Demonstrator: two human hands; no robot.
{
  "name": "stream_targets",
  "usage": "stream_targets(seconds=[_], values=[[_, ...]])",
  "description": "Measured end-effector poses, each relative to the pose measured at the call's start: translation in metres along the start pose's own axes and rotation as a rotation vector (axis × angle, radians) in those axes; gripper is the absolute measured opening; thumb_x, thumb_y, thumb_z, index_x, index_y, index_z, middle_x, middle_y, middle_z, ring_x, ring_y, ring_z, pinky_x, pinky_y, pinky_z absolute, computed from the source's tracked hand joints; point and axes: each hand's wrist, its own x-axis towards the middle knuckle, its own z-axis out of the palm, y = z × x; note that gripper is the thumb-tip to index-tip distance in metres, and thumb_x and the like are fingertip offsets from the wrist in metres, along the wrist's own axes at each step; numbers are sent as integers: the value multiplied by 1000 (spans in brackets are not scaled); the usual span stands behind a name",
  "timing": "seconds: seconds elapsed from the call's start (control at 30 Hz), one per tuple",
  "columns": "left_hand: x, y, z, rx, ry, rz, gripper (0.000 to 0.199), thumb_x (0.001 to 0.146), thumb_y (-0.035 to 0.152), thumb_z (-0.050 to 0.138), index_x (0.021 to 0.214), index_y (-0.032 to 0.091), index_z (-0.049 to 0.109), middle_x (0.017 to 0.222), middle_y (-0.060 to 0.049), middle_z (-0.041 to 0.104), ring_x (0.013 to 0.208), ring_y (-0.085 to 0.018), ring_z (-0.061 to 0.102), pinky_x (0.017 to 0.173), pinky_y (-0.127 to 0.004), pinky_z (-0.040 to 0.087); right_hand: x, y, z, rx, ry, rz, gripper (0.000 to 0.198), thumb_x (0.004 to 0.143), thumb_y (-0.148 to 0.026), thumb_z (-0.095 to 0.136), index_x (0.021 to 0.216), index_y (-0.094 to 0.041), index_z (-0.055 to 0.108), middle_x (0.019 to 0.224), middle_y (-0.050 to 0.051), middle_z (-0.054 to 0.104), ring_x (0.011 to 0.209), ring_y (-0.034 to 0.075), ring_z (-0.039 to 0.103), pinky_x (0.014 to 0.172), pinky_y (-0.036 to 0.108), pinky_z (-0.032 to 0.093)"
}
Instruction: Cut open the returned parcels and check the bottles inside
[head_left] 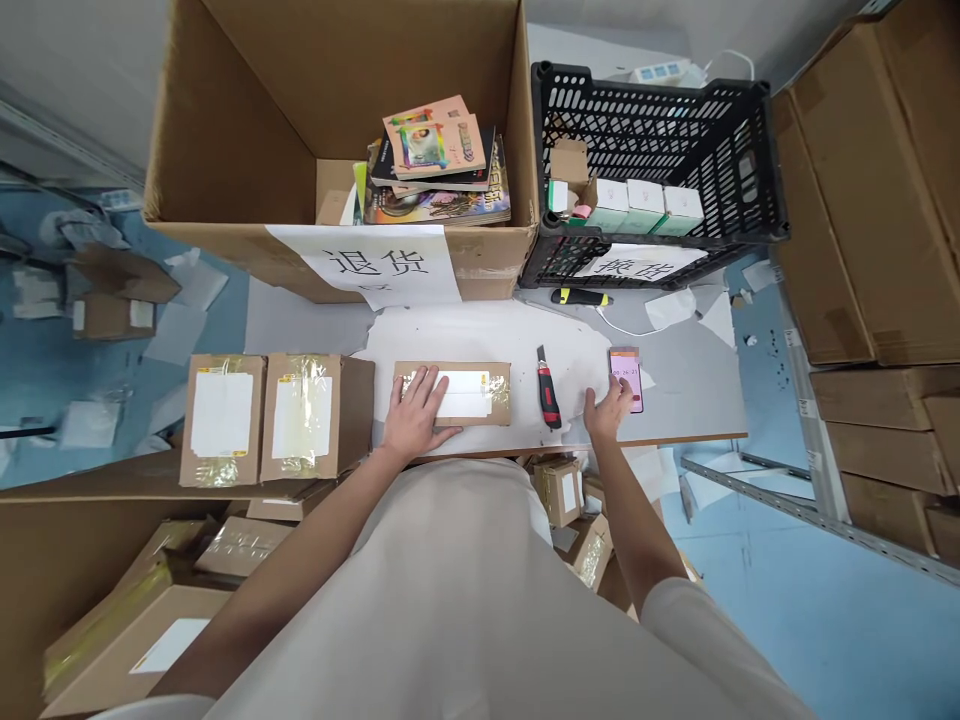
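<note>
My left hand (415,415) lies flat with spread fingers on the left end of a small cardboard box (499,405), which bears a white label. Over at the right, my right hand (609,408) reaches to a phone (634,375) with a pink screen showing a timer. Its fingers are stretched out over the phone's left side; whether they touch the screen I cannot tell. Between box and phone lies a red and black utility knife (548,390), its blade pointing away from me. A yellow and black tool (581,297) rests farther back, before the crate.
A large open carton (480,275) with several books (435,150) stands at the back. Beside it is a black plastic crate (652,100) holding small boxes. Two taped parcels (300,415) sit at left. Cartons (877,200) are stacked at right; more parcels (562,490) lie below the table edge.
</note>
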Motion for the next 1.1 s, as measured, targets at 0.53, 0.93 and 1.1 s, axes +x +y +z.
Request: stream_targets(seconds=[0.53, 0.93, 1.1], values=[[-14, -11, 15, -76, 105, 64, 50, 80, 58, 54, 115, 21, 60, 102, -12, 64, 101, -27, 57, 105, -49, 29, -41, -152, -20, 300, -548, -687, 76, 80, -50, 60, 144, -20, 30, 152, 12, 28, 139, 29, 25, 110, 48, 27], [-10, -17, 13, -127, 71, 199, 33, 87, 46, 52, 108, 23, 63, 98, -8, 68, 98, -23, 61, 82, -36, 43, -33, -185, -16, 215, -580, -782, 50, 87, -36, 56, 134, -26, 45, 143, 4, 43, 133, 21, 34, 112, 41, 26], [-13, -25, 22, -98, 191, 216, 38, 76, 46, 64, 110, 28, 59, 94, -7, 66, 92, -26, 62, 76, -38, 44, -40, -178, -5, 168, -536, -747, 48, 89, -33, 53, 133, -19, 44, 142, 13, 43, 134, 24, 32, 111, 46, 26]])
